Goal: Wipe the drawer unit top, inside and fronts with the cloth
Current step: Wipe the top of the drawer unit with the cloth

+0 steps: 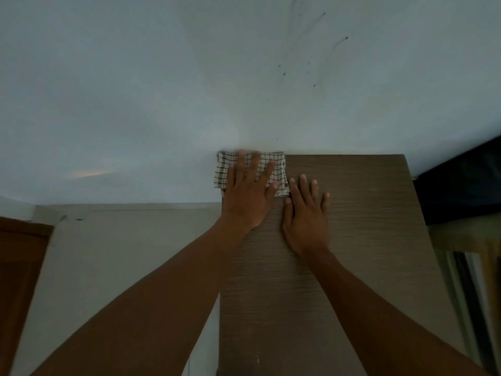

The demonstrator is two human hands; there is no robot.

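The drawer unit's brown wood-grain top (352, 240) fills the lower right of the head view and reaches back to the wall. A folded white cloth with a black grid (276, 162) lies at its back left corner, hanging slightly over the left edge. My left hand (248, 191) presses flat on the cloth, fingers spread. My right hand (305, 213) lies flat on the bare top just right of the cloth, its thumb and forefinger touching the cloth's near corner. The drawers and fronts are out of sight.
A pale wall (162, 90) with dark scuff marks (314, 63) stands directly behind the unit. Light floor (122, 253) lies to the left, with a brown wooden piece (19, 267) at the far left. A dark object (461, 183) and a striped surface (471, 280) sit to the right.
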